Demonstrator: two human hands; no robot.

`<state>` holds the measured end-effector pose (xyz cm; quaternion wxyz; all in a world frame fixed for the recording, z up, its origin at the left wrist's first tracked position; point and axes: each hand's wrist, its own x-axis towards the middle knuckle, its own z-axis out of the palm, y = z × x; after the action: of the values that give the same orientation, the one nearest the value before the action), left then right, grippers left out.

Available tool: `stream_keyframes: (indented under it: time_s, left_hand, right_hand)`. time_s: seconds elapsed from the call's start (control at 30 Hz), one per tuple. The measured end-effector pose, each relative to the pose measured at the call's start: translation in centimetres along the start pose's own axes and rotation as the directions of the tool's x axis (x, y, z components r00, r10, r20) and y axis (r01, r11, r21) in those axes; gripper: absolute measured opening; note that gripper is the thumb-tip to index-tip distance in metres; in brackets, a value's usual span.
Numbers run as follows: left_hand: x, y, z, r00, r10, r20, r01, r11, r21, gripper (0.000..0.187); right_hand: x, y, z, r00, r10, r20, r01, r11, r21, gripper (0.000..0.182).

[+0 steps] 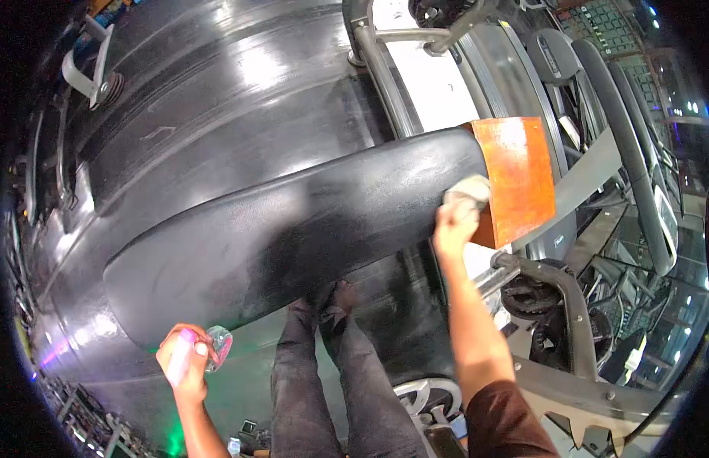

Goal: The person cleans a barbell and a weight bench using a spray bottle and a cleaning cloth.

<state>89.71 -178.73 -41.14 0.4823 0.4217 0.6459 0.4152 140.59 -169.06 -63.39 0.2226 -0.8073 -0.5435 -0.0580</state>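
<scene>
A long black padded bench [293, 217] lies across the view, tilted up to the right. At its right end my right hand [457, 221] is closed on a pale cloth [470, 189], which touches the pad close to an orange-brown wooden box [516, 179]. Near the bench's lower left end, my left hand [185, 359] grips a clear spray bottle [219, 347] with a pink and white top. The fingers wrap round the bottle's upper part.
Below the bench are my legs [316, 374] in dark trousers. Grey metal frames [576, 313] and dark weight plates [530, 294] stand at the lower right. More gym machines [629, 160] line the right side, and a metal stand [95, 69] is at the upper left.
</scene>
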Motion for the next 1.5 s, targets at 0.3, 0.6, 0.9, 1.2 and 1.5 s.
stream_keyframes:
  time_s: [0.3, 0.6, 0.9, 1.2, 1.5]
  left_hand:
    - [-1.6, 2.6, 0.8, 0.977, 0.139, 0.161, -0.173, 0.959, 0.223, 0.027]
    - [-6.7, -3.2, -2.9, 0.996, -0.075, -0.049, 0.079, 0.994, 0.081, 0.033]
    - [-5.7, -3.1, -5.4, 0.998, -0.058, -0.035, 0.06, 0.996, 0.072, 0.037]
    - [-4.6, -1.7, -4.3, 0.988, -0.061, 0.144, 0.062, 0.998, -0.003, 0.028]
    - [-3.1, -3.6, 5.5, 0.802, -0.123, 0.584, 0.08, 0.992, 0.099, 0.014]
  right_hand:
    - [-16.6, -8.8, -9.0, 0.317, -0.721, 0.617, 0.18, 0.684, 0.707, 0.015]
    - [9.2, 9.0, -5.3, 0.874, 0.3, 0.382, -0.407, 0.881, 0.242, 0.036]
    - [-13.5, -23.3, -2.3, 0.875, -0.129, 0.466, 0.134, 0.991, 0.022, 0.04]
    - [-18.5, -25.2, -7.9, 0.559, -0.423, 0.713, 0.197, 0.903, 0.381, 0.042]
    - [-30.7, -7.9, -12.1, 0.33, 0.34, 0.881, -0.901, 0.39, 0.188, 0.026]
